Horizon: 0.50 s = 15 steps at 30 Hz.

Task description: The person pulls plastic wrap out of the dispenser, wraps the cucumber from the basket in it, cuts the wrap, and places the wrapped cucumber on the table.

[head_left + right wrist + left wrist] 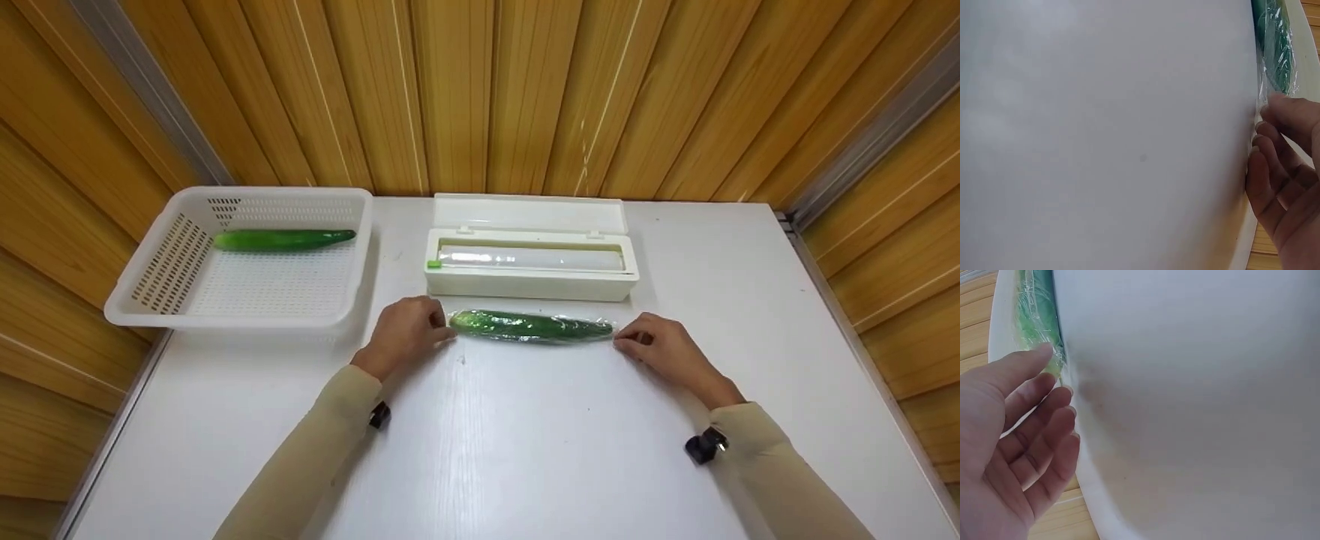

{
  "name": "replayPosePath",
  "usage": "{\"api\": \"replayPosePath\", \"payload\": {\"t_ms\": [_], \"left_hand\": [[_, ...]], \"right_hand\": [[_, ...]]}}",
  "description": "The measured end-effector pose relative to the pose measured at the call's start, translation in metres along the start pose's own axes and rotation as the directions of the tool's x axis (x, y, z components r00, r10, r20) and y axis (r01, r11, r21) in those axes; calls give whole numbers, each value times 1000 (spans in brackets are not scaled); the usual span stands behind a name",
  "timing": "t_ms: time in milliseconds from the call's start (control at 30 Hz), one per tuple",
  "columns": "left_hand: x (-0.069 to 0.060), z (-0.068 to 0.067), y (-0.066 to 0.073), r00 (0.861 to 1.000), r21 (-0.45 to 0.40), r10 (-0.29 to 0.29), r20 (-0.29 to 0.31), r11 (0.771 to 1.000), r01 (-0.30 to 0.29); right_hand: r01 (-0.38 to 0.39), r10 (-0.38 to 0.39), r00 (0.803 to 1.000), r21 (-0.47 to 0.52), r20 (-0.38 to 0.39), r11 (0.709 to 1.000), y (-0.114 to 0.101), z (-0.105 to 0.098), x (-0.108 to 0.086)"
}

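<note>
A green cucumber (531, 327) lies crosswise on the white table, wrapped in clear, shiny plastic wrap (1266, 84). At its left end, my left hand (407, 332) pinches the wrap between thumb and fingers; the left wrist view shows the thumb over the film (1057, 360) there. The right hand (664, 351) pinches the film's twisted tail just past the cucumber's right tip. In the right wrist view the other fingers of this hand (1286, 163) curl loosely beside the tabletop.
Behind the cucumber stands a white wrap dispenser (531, 285), lid up, a film roll (532, 258) inside and a green slider (434, 264) at its left. To the left, a white plastic basket (247, 321) holds another cucumber (281, 240). Wood-patterned panels (525, 97) border the table.
</note>
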<state>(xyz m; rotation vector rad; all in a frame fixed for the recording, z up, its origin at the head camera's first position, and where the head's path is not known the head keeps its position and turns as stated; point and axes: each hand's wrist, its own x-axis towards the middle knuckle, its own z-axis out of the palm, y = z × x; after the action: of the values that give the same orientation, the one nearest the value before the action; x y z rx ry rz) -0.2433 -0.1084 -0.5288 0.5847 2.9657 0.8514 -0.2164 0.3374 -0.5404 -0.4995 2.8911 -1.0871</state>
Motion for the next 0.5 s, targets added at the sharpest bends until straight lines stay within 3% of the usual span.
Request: {"api": "replayPosePath", "payload": {"t_ms": [100, 233, 367, 500], "left_hand": [[2, -1, 3, 1000, -18, -21, -11, 1000, 21], [6, 0, 5, 999, -39, 27, -45, 999, -29], [9, 3, 5, 995, -55, 95, -36, 994, -97], [11, 7, 3, 993, -57, 117, 0, 991, -117]], "right_hand": [[-51, 51, 999, 31, -14, 998, 0, 0, 0], [-78, 81, 996, 76, -34, 994, -4, 2, 3], [22, -20, 1000, 78, -20, 997, -8, 4, 7], [93, -95, 995, 57, 27, 994, -9, 7, 11]]}}
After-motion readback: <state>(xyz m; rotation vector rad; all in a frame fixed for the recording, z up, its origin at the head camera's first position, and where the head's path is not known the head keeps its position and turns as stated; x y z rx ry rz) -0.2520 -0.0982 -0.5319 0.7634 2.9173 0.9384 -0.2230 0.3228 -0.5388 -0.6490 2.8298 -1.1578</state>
